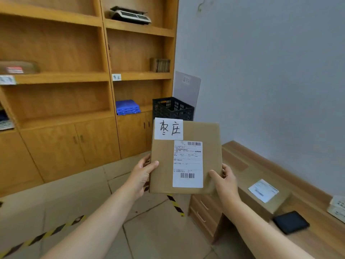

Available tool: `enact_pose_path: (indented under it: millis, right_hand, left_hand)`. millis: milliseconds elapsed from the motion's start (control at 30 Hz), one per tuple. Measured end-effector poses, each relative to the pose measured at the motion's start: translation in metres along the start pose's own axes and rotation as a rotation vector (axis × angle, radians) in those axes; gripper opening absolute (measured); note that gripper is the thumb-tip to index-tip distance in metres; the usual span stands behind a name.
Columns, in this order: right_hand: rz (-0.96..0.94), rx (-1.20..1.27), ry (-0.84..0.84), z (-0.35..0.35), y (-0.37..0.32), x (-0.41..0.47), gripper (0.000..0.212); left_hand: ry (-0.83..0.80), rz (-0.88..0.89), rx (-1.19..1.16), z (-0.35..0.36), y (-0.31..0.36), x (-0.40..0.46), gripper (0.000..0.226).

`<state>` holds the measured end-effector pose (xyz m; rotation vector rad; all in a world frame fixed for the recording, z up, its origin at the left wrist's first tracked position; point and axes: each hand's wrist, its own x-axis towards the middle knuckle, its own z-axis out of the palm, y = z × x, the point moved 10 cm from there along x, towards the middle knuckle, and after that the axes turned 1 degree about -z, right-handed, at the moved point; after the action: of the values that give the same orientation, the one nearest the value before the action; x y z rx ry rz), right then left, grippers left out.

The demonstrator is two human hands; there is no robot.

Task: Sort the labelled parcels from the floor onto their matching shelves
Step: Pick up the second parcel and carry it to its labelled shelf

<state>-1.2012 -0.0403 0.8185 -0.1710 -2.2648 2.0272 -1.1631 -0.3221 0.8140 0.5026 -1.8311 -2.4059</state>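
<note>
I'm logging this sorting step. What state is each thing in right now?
Parcel: held upright off the floor, labels facing the camera.
Left hand: grip on the parcel's left edge.
Right hand: grip on the parcel's right edge.
Cabinet doors: closed.
Desk drawers: closed.
Black crate: upright, contents hidden.
Tablet: flat on the desk, screen dark.
</note>
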Motion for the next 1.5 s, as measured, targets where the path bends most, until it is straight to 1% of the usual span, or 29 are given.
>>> enact_pose_path:
  millis: [67, 167, 267, 333, 567, 733, 900, 1067, 1300, 1500]
  right_hand:
    - [-0.018, -0.017, -0.032, 0.009, -0.009, 0.035, 0.031]
    - [-0.042, 0.046, -0.085, 0.023, -0.023, 0.084, 0.033]
    - [-0.059, 0.032, -0.141, 0.044, -0.027, 0.125, 0.037]
    - [-0.048, 0.016, -0.167, 0.063, -0.023, 0.149, 0.040]
    - [-0.050, -0.015, -0.270, 0.148, -0.018, 0.206, 0.036]
    - [-0.075, -0.060, -0.259, 0.210, -0.021, 0.257, 0.043]
    - [-0.123, -0.098, -0.237, 0.285, -0.043, 0.310, 0.044]
    - [-0.133, -0.144, -0.217, 0.355, -0.054, 0.357, 0.047]
    - [-0.090, -0.183, -0.207, 0.418, -0.048, 0.421, 0.047]
    - [-0.064, -0.148, -0.263, 0.477, -0.041, 0.487, 0.044]
  left_hand:
    - [0.030, 0.016, 0.009, 0.005, 0.011, 0.024, 0.056]
    - [0.079, 0.030, 0.002, 0.011, 0.022, 0.056, 0.057]
    - [0.116, 0.038, -0.009, 0.010, 0.028, 0.083, 0.058]
    - [0.143, 0.034, -0.014, 0.003, 0.030, 0.099, 0.057]
    - [0.251, 0.037, -0.042, -0.044, 0.044, 0.164, 0.057]
    - [0.259, 0.045, -0.057, -0.077, 0.061, 0.228, 0.058]
    - [0.248, 0.037, -0.071, -0.121, 0.089, 0.308, 0.058]
    - [0.243, 0.051, -0.076, -0.158, 0.123, 0.382, 0.053]
    - [0.254, 0.006, -0.078, -0.190, 0.135, 0.467, 0.055]
    - [0.287, -0.001, -0.087, -0.208, 0.145, 0.539, 0.054]
